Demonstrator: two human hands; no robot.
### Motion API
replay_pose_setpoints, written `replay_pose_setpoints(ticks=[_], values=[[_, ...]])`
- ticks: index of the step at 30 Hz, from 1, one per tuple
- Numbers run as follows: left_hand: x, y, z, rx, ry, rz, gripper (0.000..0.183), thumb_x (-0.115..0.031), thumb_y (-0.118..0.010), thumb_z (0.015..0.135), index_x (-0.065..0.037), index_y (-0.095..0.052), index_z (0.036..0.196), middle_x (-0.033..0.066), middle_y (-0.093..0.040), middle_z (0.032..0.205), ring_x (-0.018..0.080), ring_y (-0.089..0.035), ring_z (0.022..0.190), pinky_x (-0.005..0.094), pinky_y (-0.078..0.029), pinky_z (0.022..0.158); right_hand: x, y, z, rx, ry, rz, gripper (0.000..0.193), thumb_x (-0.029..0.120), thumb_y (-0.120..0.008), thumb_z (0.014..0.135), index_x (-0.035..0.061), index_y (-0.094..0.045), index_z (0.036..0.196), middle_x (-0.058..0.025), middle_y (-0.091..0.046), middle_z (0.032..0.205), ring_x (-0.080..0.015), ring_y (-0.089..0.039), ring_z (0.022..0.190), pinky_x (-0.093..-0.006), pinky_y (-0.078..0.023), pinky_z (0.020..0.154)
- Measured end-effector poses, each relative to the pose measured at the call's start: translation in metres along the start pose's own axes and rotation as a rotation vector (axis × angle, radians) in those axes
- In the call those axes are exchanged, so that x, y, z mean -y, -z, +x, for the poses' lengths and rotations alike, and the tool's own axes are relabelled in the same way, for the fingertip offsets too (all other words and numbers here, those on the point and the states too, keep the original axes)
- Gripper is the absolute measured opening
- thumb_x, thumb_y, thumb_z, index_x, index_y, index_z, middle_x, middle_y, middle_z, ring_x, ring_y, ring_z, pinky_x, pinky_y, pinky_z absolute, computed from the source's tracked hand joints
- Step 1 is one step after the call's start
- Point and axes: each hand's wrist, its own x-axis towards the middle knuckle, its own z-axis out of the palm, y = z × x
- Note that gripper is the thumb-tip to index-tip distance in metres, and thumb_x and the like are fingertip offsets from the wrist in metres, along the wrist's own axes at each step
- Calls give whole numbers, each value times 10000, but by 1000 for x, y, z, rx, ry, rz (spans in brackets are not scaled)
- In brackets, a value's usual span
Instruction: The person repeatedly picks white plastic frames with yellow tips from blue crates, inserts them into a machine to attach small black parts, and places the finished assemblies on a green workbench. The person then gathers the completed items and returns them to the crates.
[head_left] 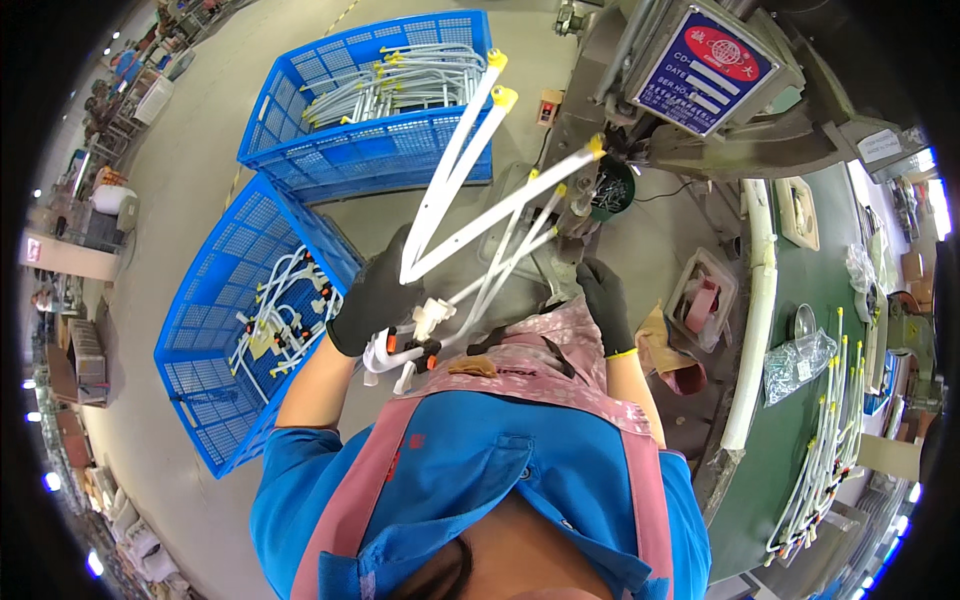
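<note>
My left hand (pixel 372 302), in a black glove, is closed around a folding frame of white tubes (pixel 498 214) in front of my lap. Yellow caps tip its tube ends, which fan out toward the machine. Beside the glove sit a white plastic joint (pixel 432 317) and small orange and black fittings. One capped end reaches the machine's working head (pixel 622 145); whether it touches cannot be seen. My right hand (pixel 604 300), also black-gloved, is nearer the machine, just below a dark round tub (pixel 614 190) of small metal pins. Its fingers curl downward, and what they hold is hidden.
Two blue crates (pixel 365 132) (pixel 225 330) at the left hold white tube frames. A grey machine (pixel 760 150) rises ahead right. On the right, a green bench (pixel 735 478) carries more white tubes (pixel 828 430) and a clear bag (pixel 800 367). A plastic box (pixel 728 268) stands beside it.
</note>
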Motion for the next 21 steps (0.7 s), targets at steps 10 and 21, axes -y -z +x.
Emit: replay_pose_setpoints(ticks=[10,21], values=[[-76,32,-59,-325,51,-84,721,62,-601,701,-41,-389,1383,115,-604,990,175,-584,851,319,-480,784,-28,-39,3,587,-166,101,449,354,-601,910,-42,-613,1122,-91,-654,899,-166,-593,804,-306,-483,733],[-228,57,-163,-712,287,-235,756,-28,-678,600,-10,-466,1325,98,-644,945,173,-627,844,316,-507,772,-12,-123,33,1052,-182,743,741,523,-517,931,117,-245,1487,-83,-360,1474,-230,-394,1308,-413,-380,1032]])
